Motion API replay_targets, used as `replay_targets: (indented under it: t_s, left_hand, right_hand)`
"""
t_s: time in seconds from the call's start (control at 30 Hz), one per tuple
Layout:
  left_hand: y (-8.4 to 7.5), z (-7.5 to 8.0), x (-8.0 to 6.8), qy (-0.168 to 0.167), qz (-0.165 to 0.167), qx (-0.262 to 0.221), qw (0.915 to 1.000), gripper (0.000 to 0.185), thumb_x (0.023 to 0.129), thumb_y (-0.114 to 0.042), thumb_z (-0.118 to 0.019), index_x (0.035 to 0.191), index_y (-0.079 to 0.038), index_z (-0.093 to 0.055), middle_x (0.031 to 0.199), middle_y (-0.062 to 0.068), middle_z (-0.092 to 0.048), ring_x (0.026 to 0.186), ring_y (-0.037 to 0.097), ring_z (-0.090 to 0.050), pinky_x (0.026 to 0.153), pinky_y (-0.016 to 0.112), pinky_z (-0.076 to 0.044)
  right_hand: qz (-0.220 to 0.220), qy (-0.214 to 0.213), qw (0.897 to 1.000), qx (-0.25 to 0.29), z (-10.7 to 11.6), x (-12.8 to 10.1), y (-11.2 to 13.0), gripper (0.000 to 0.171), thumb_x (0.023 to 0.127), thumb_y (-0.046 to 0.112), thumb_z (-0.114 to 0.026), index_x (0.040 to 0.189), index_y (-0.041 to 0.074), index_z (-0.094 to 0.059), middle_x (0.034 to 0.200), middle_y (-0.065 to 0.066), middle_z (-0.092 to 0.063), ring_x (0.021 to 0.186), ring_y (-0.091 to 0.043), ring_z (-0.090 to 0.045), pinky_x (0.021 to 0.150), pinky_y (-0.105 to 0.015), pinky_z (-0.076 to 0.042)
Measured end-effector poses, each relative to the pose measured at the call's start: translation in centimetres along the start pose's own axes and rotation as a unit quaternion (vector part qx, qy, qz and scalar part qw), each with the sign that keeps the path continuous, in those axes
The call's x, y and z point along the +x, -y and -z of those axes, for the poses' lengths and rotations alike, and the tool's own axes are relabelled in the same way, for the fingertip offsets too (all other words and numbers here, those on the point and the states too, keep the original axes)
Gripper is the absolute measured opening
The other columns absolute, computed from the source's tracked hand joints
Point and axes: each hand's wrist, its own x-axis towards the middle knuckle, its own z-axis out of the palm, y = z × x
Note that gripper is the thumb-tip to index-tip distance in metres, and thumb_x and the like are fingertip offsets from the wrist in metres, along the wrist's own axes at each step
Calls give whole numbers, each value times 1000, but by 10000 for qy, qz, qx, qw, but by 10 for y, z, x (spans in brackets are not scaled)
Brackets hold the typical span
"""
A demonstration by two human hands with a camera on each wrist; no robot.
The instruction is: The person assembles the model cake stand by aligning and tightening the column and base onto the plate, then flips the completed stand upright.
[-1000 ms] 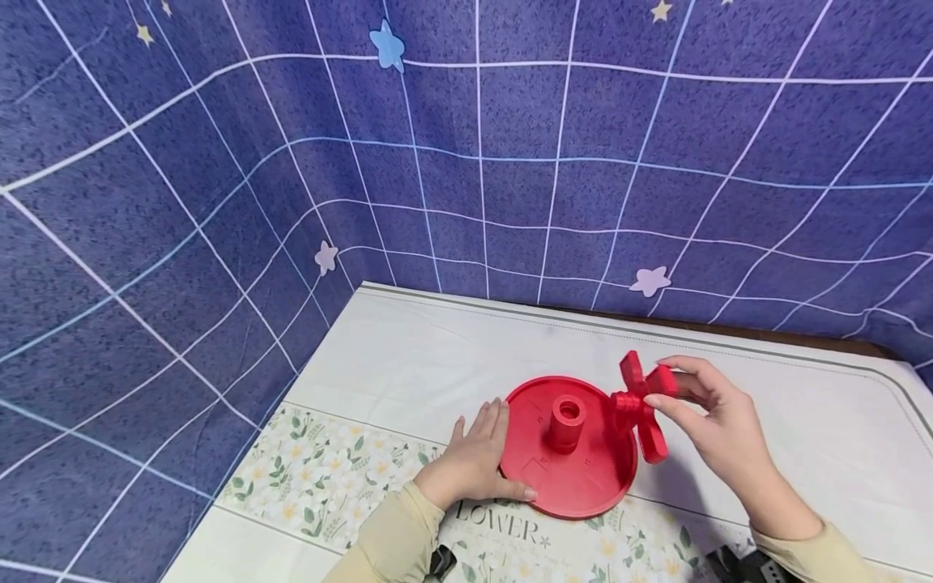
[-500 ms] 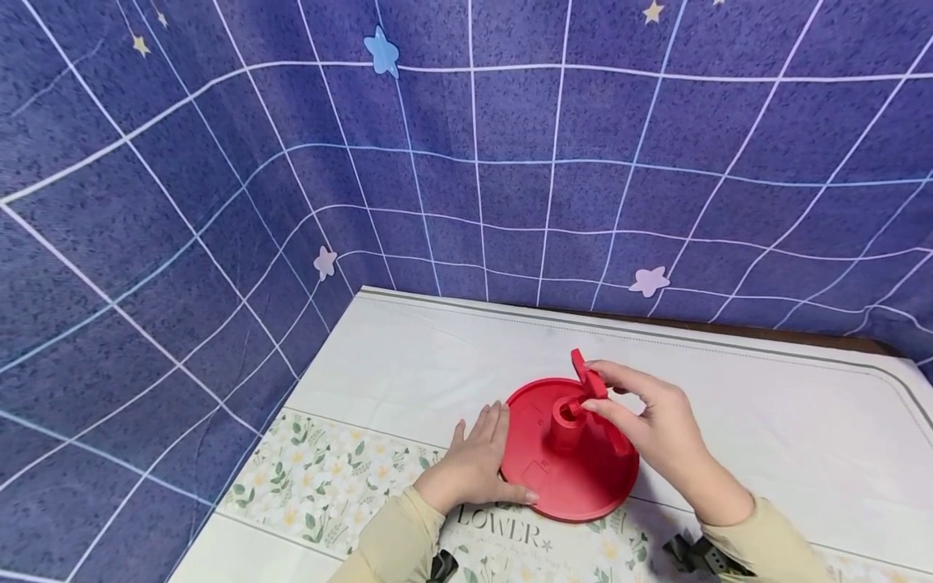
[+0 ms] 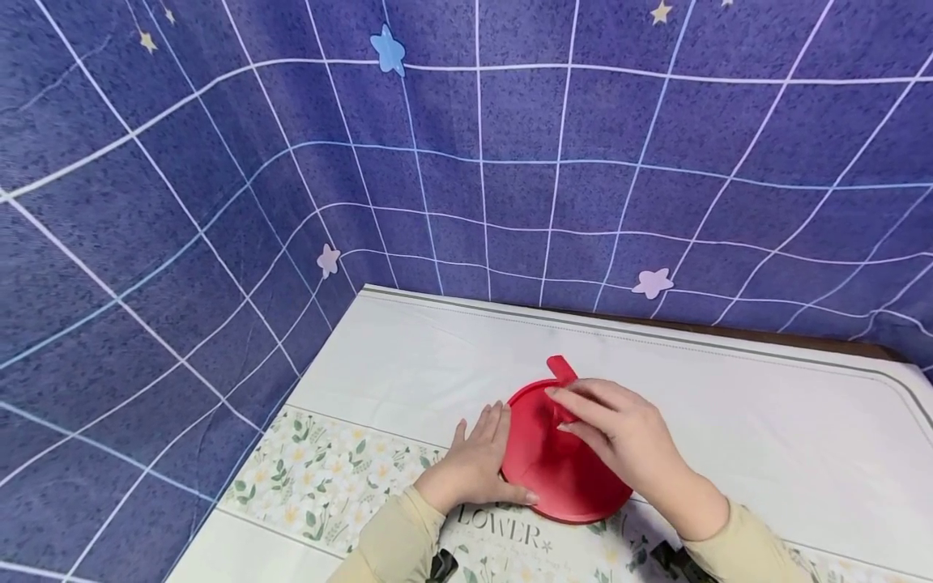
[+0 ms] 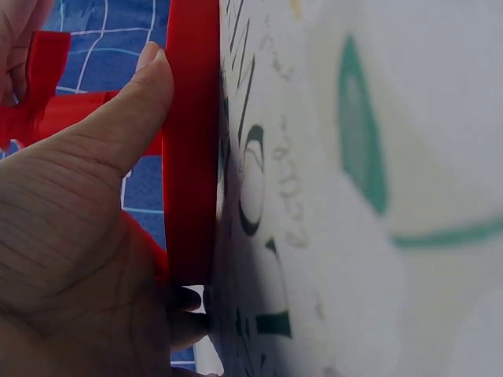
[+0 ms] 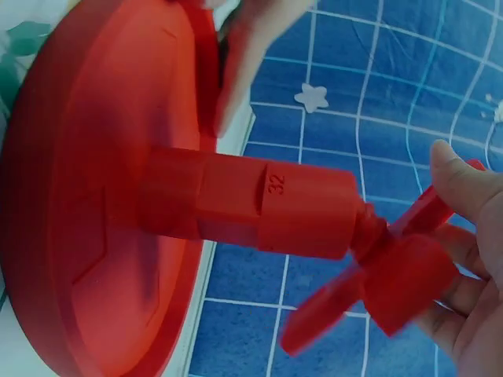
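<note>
Right hand (image 3: 627, 445) fingers pinching red propeller piece (image 5: 393, 275), seating its shaft in red base (image 3: 539, 470) socket. Left hand (image 3: 474, 465) pressing flat, thumb bracing rim against counter (image 3: 765, 421). Advice: keep shaft square, push straight.

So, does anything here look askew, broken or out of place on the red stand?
Nothing stands out. The red base lies flat on the tablecloth, steadied at its rim by the left hand. The propeller piece, gripped by the right hand, sits in line in the base's post. No cracks or spills show.
</note>
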Motion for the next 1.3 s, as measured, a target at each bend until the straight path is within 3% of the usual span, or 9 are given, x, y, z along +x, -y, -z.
replay_targets:
  t_s: [0.13, 0.3, 0.5, 0.7, 0.8, 0.9, 1.1, 1.2, 1.3]
  left_hand:
    - [-2, 0, -1, 15, -30, 3, 10000, 126, 71, -73, -69, 156, -2, -9, 162, 14, -11, 149, 32, -7, 113, 62, -12]
    - [-2, 0, -2, 31, -6, 34, 10000, 125, 71, -72, -69, 156, -1, -10, 162, 15, -12, 149, 31, -8, 113, 61, -13]
    - [-2, -1, -1, -11, -23, 108, 9999, 125, 72, -72, -69, 156, -1, -10, 162, 15, -12, 149, 32, -8, 113, 62, -13]
    - [-2, 1, 0, -54, -65, 109, 9999, 126, 72, -73, -68, 155, 0, -9, 162, 16, -11, 149, 32, -7, 113, 62, -12]
    - [-1, 1, 1, -85, -85, 132, 9998, 126, 72, -74, -68, 155, 0, -9, 162, 16, -11, 149, 32, -7, 113, 62, -12]
    - [-1, 2, 1, -80, -90, 128, 9998, 127, 71, -74, -68, 155, 0, -9, 162, 16, -11, 149, 33, -7, 113, 62, -11]
    - [-2, 3, -1, -30, -18, 118, 9999, 128, 70, -75, -68, 156, -2, -9, 162, 15, -10, 149, 31, -6, 114, 60, -10]
    - [-2, 3, -2, -11, 15, 94, 10000, 128, 69, -75, -68, 156, -2, -9, 162, 14, -10, 149, 31, -6, 114, 60, -10]
    - [-2, 2, -2, -49, -20, 51, 10000, 127, 70, -74, -69, 156, -2, -9, 162, 14, -11, 149, 31, -7, 114, 60, -11]
  right_hand:
    - [393, 267, 9984, -304, -8, -3, 6, 35, 102, 38, -48, 124, 20, -70, 108, -8, -66, 101, -27, -62, 81, -42, -53]
    - [495, 701, 9945, -608, -16, -10, 10, 32, 104, 31, -45, 126, 26, -68, 109, -10, -64, 109, -33, -59, 89, -48, -50]
    - [607, 683, 9932, -721, -23, -12, 11, 38, 92, 15, -51, 122, 27, -70, 107, -10, -62, 106, -34, -59, 87, -49, -50]
    - [510, 760, 9948, -453, -17, -8, 9, 34, 97, 34, -58, 127, 22, -68, 117, -11, -62, 112, -35, -56, 95, -49, -44]
    - [169, 509, 9983, -229, -9, -5, 5, 42, 98, 44, -54, 126, 17, -68, 122, -11, -62, 115, -36, -55, 100, -49, -38]
    - [-536, 173, 9982, -198, 0, -4, -3, 37, 98, 35, -57, 125, 13, -68, 125, -13, -61, 118, -35, -54, 101, -49, -37]
    - [-2324, 626, 9705, 136, 9, -13, -21, 45, 95, 8, -58, 140, 9, -53, 138, -15, -54, 125, -33, -51, 98, -54, -41]
    - [-2705, 849, 9571, 593, 11, -20, -26, 42, 97, 6, -57, 138, 2, -53, 134, -15, -57, 120, -31, -55, 97, -36, -46]
    - [-2761, 777, 9537, 904, 14, -25, -28, 36, 96, 3, -57, 132, -1, -58, 127, -14, -62, 111, -27, -60, 89, -15, -45]
